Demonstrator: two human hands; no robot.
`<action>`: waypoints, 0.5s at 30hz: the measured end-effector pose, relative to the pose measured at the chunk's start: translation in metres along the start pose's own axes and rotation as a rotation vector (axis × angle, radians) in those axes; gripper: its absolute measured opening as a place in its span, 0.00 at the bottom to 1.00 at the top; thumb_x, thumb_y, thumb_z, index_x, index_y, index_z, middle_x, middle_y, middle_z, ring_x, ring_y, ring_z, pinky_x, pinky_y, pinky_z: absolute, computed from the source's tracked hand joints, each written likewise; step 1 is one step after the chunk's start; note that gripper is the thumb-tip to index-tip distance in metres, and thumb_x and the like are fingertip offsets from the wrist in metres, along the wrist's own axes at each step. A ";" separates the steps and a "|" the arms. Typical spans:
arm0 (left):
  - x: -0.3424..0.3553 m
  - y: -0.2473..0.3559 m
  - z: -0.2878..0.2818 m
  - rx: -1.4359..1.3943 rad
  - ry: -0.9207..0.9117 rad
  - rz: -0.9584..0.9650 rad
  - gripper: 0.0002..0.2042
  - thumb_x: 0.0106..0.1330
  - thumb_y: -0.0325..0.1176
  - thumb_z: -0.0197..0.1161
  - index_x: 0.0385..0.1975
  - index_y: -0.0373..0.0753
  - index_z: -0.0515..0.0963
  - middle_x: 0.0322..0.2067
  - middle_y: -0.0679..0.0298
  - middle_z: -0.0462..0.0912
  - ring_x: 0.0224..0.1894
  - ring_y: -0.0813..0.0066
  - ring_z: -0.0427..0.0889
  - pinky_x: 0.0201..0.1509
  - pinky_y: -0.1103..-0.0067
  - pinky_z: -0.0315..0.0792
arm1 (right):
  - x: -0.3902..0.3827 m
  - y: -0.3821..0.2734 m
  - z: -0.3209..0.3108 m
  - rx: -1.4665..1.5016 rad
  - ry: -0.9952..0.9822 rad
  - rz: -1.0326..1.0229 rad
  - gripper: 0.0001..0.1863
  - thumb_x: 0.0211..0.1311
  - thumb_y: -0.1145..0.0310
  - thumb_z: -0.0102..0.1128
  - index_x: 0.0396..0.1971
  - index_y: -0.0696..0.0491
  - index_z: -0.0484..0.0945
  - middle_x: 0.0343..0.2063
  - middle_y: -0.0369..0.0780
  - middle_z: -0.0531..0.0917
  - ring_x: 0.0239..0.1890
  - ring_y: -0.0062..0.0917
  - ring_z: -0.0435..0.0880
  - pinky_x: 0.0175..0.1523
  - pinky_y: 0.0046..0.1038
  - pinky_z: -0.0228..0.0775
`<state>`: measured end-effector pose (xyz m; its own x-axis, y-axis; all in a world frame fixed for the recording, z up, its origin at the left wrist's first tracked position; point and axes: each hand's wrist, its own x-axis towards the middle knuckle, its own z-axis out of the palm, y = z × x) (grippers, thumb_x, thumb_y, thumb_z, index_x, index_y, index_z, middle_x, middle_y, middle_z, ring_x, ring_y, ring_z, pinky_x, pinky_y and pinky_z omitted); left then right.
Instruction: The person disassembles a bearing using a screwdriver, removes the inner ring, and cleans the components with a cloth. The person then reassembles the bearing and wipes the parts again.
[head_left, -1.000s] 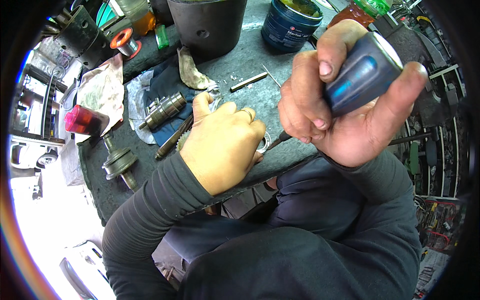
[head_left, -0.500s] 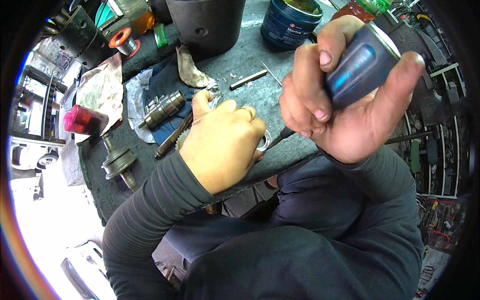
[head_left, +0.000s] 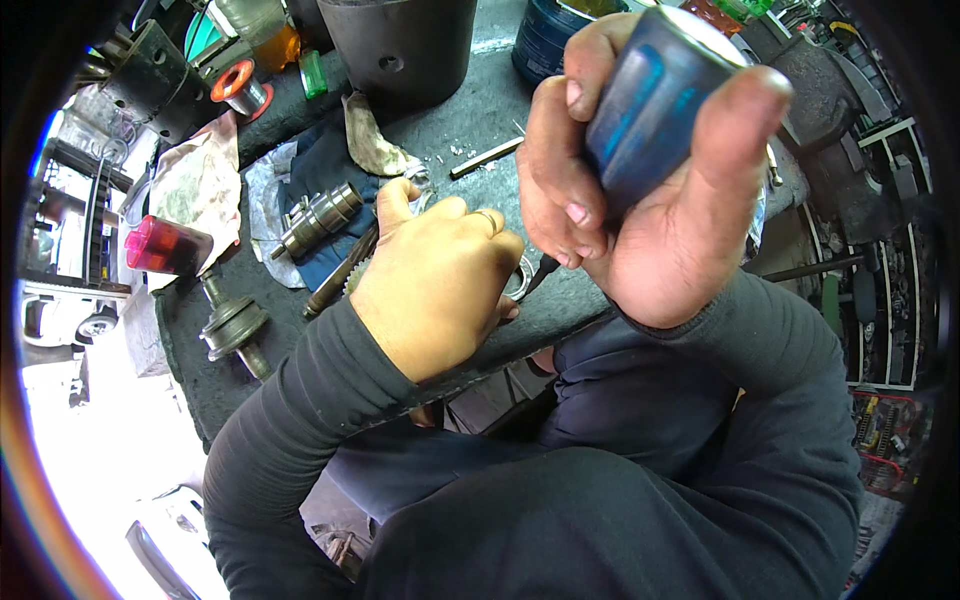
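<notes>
Well left of the left fingers stands a red jar [head_left: 165, 245], with a pale cloth [head_left: 200, 190] just behind it and an orange spool [head_left: 240, 85] farther off. Nearer the left fingers, a metal shaft with a disc [head_left: 235, 325] lies by the bench's left edge, and a shiny metal cylinder [head_left: 320, 220] rests on a dark blue cloth [head_left: 318, 270]. A slim rod [head_left: 325, 292] runs up to the left knuckles, partly hidden by them. A black bucket [head_left: 395, 60] stands beyond the left fingers.

The left hand [head_left: 440, 285] is palm down, its fingers curled round a metal ring [head_left: 527, 272], which shows beside the thumb tip; the hand covers the rest of the grip. Beyond those fingertips lies a grey bar [head_left: 485, 158].

A dark tip [head_left: 543, 268] meets the ring from below the right fingers. The right hand [head_left: 660, 230] grips a blue handle [head_left: 650, 110], thumb raised along its side; whether tip and handle join is hidden. This hand blocks the bench behind it and part of a blue tub [head_left: 535, 45]. Any lettering on the tub is too blurred and covered to tell. Right of the right wrist, a dark bar [head_left: 812, 270] juts toward racks [head_left: 885, 270].
</notes>
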<state>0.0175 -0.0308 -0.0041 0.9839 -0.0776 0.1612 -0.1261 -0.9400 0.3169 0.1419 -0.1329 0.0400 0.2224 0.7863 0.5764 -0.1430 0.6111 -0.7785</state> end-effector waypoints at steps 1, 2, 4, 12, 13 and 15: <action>0.000 0.001 -0.002 0.013 -0.043 -0.019 0.17 0.48 0.38 0.72 0.38 0.43 0.79 0.39 0.64 0.79 0.49 0.62 0.75 0.57 0.52 0.55 | 0.000 0.000 -0.001 -0.002 0.013 0.007 0.40 0.59 0.24 0.28 0.40 0.51 0.62 0.14 0.34 0.65 0.10 0.18 0.61 0.16 0.22 0.57; -0.001 0.001 -0.003 0.025 -0.084 -0.040 0.21 0.46 0.38 0.72 0.42 0.43 0.78 0.42 0.62 0.79 0.52 0.59 0.74 0.57 0.53 0.54 | 0.000 0.000 -0.001 -0.008 0.021 0.019 0.40 0.59 0.24 0.28 0.40 0.51 0.62 0.14 0.34 0.65 0.10 0.18 0.61 0.16 0.22 0.58; -0.001 0.001 -0.004 0.037 -0.074 -0.038 0.19 0.46 0.41 0.73 0.38 0.43 0.79 0.39 0.64 0.79 0.48 0.62 0.75 0.56 0.54 0.55 | 0.002 -0.008 -0.001 -0.021 0.049 0.050 0.40 0.59 0.24 0.28 0.40 0.51 0.62 0.14 0.34 0.65 0.10 0.18 0.61 0.16 0.22 0.58; -0.005 0.007 0.003 0.113 0.063 -0.036 0.19 0.44 0.49 0.72 0.27 0.40 0.80 0.29 0.66 0.78 0.41 0.66 0.74 0.55 0.56 0.56 | 0.007 -0.035 0.011 -0.118 0.101 0.147 0.40 0.60 0.24 0.29 0.40 0.51 0.63 0.15 0.34 0.66 0.10 0.18 0.61 0.16 0.22 0.58; -0.005 0.007 0.004 0.123 0.079 -0.036 0.20 0.44 0.50 0.72 0.27 0.40 0.80 0.29 0.66 0.78 0.40 0.66 0.74 0.55 0.56 0.56 | 0.008 -0.035 0.012 -0.116 0.093 0.157 0.40 0.60 0.24 0.29 0.40 0.51 0.63 0.15 0.34 0.66 0.10 0.18 0.61 0.16 0.22 0.58; -0.004 0.008 0.006 0.136 0.112 -0.034 0.21 0.43 0.51 0.72 0.26 0.40 0.80 0.28 0.66 0.77 0.40 0.66 0.73 0.54 0.56 0.56 | 0.008 -0.032 0.009 -0.083 0.046 0.148 0.40 0.59 0.24 0.29 0.40 0.51 0.63 0.15 0.34 0.65 0.11 0.18 0.62 0.17 0.23 0.58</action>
<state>0.0129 -0.0402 -0.0081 0.9660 -0.0149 0.2581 -0.0675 -0.9783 0.1959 0.1396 -0.1457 0.0719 0.2493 0.8608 0.4436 -0.0975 0.4781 -0.8729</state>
